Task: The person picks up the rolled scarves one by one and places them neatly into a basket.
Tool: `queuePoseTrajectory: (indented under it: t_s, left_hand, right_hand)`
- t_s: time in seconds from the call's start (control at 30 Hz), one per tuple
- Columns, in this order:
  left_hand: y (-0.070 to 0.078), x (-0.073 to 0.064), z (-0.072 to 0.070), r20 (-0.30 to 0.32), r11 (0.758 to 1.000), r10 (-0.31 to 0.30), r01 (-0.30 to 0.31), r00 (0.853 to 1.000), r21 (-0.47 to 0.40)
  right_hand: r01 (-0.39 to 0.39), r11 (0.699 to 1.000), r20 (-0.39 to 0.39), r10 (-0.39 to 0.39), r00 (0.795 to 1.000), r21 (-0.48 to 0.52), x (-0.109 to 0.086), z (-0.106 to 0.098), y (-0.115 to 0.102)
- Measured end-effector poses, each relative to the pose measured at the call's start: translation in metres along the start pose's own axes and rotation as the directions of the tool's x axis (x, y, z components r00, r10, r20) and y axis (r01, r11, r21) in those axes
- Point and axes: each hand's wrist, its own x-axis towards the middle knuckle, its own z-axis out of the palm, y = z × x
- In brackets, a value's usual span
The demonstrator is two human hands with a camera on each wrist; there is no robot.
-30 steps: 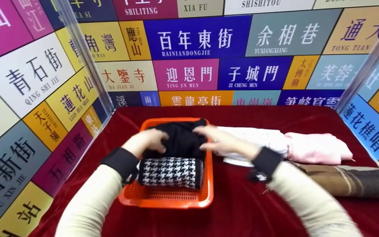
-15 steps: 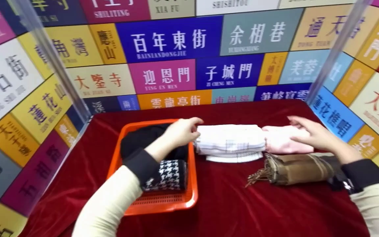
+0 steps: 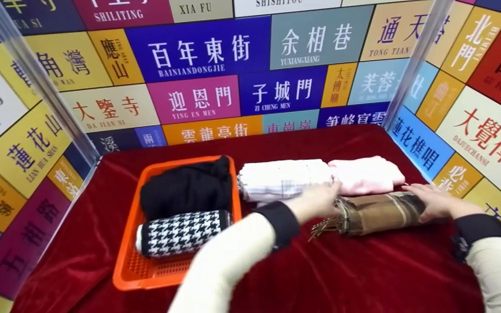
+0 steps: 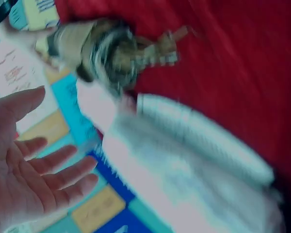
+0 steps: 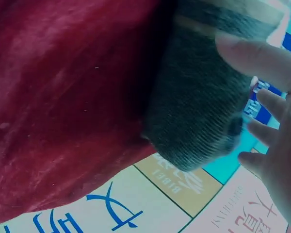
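Note:
A rolled brown plaid scarf [image 3: 383,213] with a fringed left end lies on the red velvet cloth. My right hand [image 3: 435,202] is over its dark right end; in the right wrist view the thumb [image 5: 254,58] overlaps the dark knit [image 5: 199,97] while the fingers stay spread beyond it. Blurred in the head view, my left hand [image 3: 318,201] is at the fringed end. Its palm and fingers [image 4: 53,170] show spread and holding nothing in the left wrist view. Behind the brown scarf lie a rolled white scarf [image 3: 285,176] and a rolled pink one [image 3: 365,174].
An orange plastic basket [image 3: 124,261] stands on the left. Inside are a bundled black cloth [image 3: 185,187] and a rolled black-and-white houndstooth cloth [image 3: 181,234]. Walls covered in colourful street-name panels [image 3: 202,50] enclose the red cloth [image 3: 320,269] at the back and sides.
Both hands have left the black cloth in the basket and moved right. The right hand has come down to the brown scarf's right end, the left to its fringe. The head view has turned right.

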Motion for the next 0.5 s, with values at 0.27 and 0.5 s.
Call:
queuePoseTrajectory:
  t_s: [0.27,0.5]
  left_hand:
    - [0.048,0.038,0.062,-0.073,0.979,-0.046,0.060,0.996,0.193]
    - [0.069,0.053,0.099,-0.043,0.976,-0.020,0.029,0.999,0.215]
  right_hand:
    - [-0.033,0.994,-0.019,0.031,0.999,-0.105,0.014,0.029,0.001]
    - [-0.095,0.984,-0.063,0.086,0.994,-0.149,0.009,0.037,0.007]
